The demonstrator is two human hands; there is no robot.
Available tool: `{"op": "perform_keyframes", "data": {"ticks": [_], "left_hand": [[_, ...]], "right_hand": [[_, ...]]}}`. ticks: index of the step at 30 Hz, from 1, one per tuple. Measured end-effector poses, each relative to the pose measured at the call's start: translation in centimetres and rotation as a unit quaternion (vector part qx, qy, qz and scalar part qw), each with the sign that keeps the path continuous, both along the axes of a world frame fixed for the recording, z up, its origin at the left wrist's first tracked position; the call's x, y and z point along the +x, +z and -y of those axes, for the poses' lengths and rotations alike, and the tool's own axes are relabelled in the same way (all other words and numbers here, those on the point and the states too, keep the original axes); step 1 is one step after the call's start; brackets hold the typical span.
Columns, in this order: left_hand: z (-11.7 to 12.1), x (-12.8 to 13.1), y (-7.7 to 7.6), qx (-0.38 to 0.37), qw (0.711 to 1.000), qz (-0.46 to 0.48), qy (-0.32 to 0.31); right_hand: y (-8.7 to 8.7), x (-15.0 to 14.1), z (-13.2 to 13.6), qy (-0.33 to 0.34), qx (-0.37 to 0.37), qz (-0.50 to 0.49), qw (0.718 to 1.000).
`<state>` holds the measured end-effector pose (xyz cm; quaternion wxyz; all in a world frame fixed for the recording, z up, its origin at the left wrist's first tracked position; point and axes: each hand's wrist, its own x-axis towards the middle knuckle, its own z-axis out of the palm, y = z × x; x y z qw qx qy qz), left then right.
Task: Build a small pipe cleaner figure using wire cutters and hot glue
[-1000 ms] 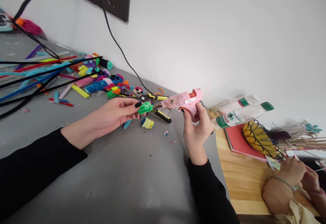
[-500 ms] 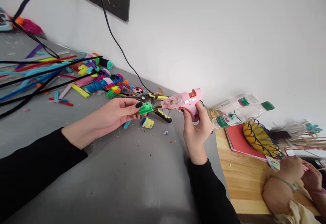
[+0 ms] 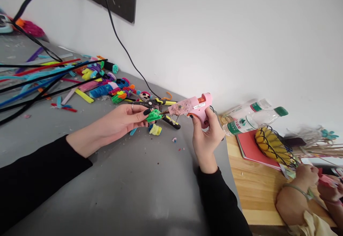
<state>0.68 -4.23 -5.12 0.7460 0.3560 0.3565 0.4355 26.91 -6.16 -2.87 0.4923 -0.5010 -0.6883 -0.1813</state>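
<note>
Left hand (image 3: 122,121): thumb and fingers pinch the green piece (image 3: 153,116), held above the gray table (image 3: 134,186); the far fingers are partly hidden behind it. Right hand (image 3: 208,136): fingers wrap the handle of the glue gun (image 3: 184,106), which covers part of the grip. From the left, a device (image 3: 5,24) is cut off by the picture edge, as are several stems of the pipe cleaners (image 3: 40,75). Next to these, small figures (image 3: 104,89) lie in a cluster; individual parts overlap and are hard to separate. A black cord (image 3: 125,52) descends from the dark panel (image 3: 118,0), which is cut off at the top. The pliers (image 3: 174,122) lie behind the green piece and are partly covered by the left hand and glue gun. A yellow roll (image 3: 155,129) rests just below the green piece in view. The nozzle points left and meets the green piece; its exact tip is unclear. Bare table extends between the forearms, toward the wearer; the wall (image 3: 214,43) bounds the far side. Beyond the right edge of the gray table, two bottles (image 3: 249,121) lean near the red folder (image 3: 257,153) and the basket (image 3: 270,144). At far right, another person's hands (image 3: 307,175) hold a pink item (image 3: 325,179), blurred.
</note>
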Motion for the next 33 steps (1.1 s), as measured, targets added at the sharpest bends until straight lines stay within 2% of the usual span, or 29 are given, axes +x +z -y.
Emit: {"op": "perform_keyframes", "data": {"ticks": [7,20,28,33], "left_hand": [[0.0,-0.05,0.1,-0.004,1.0,0.0,0.001],[-0.03,-0.1,0.04,0.006,1.0,0.003,0.001],[0.07,-0.11,0.13,0.019,1.0,0.003,-0.004],[0.05,-0.1,0.16,0.017,1.0,0.004,-0.008]], "right_hand": [[0.03,-0.14,-0.03,0.002,0.016,0.003,1.0],[0.07,0.15,0.04,-0.024,-0.006,0.003,1.0],[0.08,0.01,-0.04,0.012,0.014,-0.003,1.0],[0.16,0.06,0.01,0.005,0.013,0.004,1.0]]}}
